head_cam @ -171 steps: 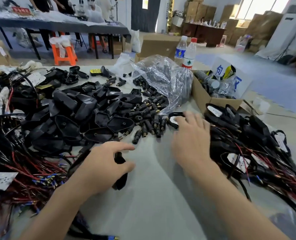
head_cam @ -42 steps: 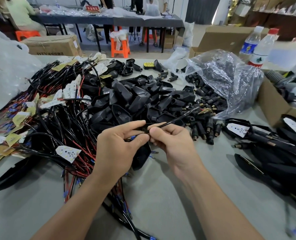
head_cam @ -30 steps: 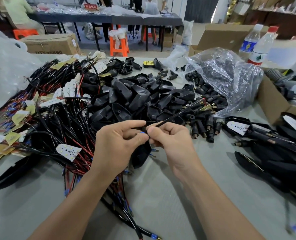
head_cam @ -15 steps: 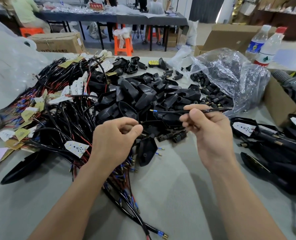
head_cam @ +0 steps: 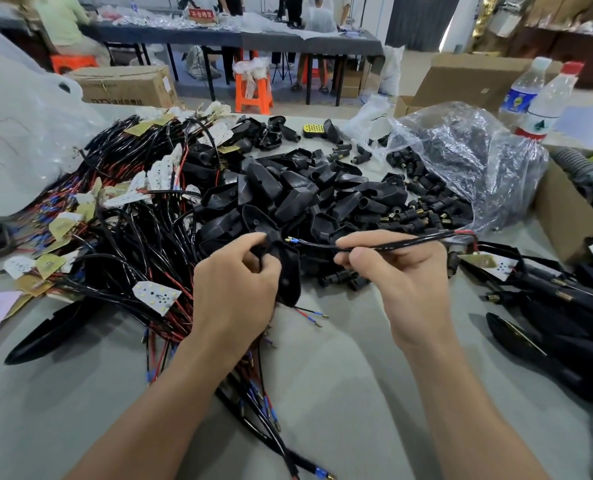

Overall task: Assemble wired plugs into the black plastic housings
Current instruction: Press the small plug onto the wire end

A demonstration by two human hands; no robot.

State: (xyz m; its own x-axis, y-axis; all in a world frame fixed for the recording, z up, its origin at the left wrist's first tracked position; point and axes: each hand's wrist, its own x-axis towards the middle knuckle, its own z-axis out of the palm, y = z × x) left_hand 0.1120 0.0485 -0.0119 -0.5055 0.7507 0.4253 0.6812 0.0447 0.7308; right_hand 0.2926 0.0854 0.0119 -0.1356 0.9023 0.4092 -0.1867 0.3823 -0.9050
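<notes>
Housing (head_cam: 288, 268): black moulded plastic shell, tapered and matte. It sits in the left hand (head_cam: 232, 289), fingers curled round its upper end, held just above the surface (head_cam: 340, 375) at centre. Probably angled so its opening faces the incoming wire.

Wire (head_cam: 392, 244): thin, black-sheathed, flexible, pinched between thumb and forefinger of the right hand (head_cam: 402, 271). It's held roughly level, and the grip is back from the end, so a short free length stays stiff enough to aim. The wire tip (head_cam: 290, 240), a blue sleeve with a brass pin, is just beside the housing top and pointing at it. Looks like threading is about to start. Can't tell if it's entered yet.

Behind the hands is a loose heap of spare housings (head_cam: 288, 195), glossy and angular. Small barrel plugs (head_cam: 416, 216) spill from a crinkled clear bag (head_cam: 461, 161). To the left is a tangle of red/black leads (head_cam: 122, 237) with pale board tags. To the right are wired black units (head_cam: 548, 306), likely the finished ones, kept apart from the stock.
</notes>
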